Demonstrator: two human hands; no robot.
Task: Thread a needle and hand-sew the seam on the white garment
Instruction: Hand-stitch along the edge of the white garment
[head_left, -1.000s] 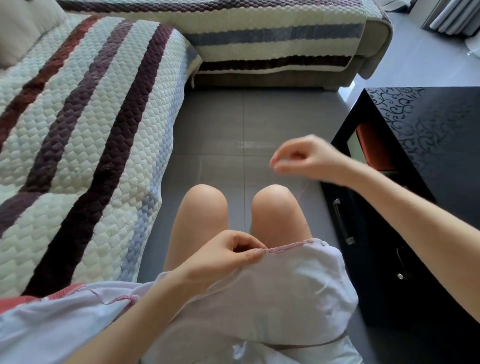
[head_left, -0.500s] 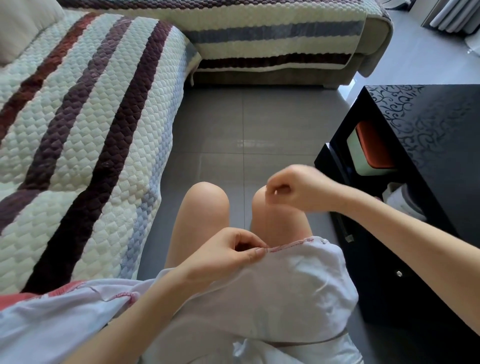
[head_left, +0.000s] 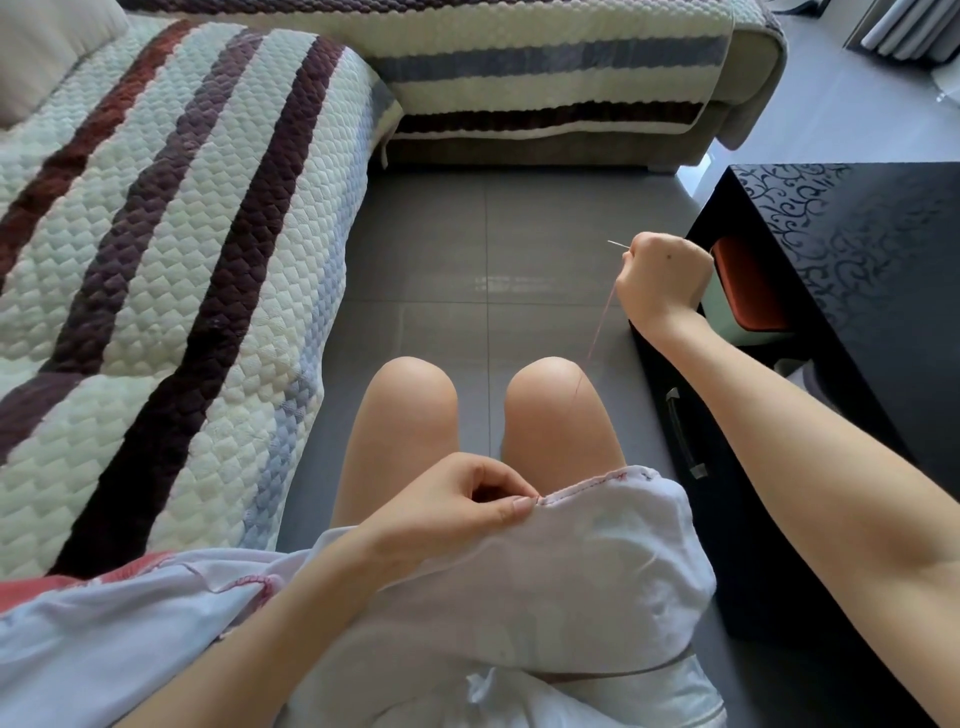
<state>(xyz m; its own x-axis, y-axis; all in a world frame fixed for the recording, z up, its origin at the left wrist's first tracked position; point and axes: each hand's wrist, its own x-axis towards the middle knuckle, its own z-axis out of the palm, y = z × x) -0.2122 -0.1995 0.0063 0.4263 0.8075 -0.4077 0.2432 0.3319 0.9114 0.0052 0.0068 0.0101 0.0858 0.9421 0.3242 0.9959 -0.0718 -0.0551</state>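
White garment (head_left: 597, 571) hem in left hand (head_left: 457, 514); needle (head_left: 618, 244), apparently, in right hand (head_left: 662, 283).

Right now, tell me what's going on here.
A person is hand-sewing a white garment on their lap. The left hand pinches its edge at the end of the pink stitches. The right hand holds the needle up near the black cabinet, with pink thread running down toward the garment.

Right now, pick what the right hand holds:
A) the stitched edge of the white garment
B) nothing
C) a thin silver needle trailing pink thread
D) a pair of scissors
C: the right hand pinches the thin silver needle, and pink thread runs down from it toward the white garment.
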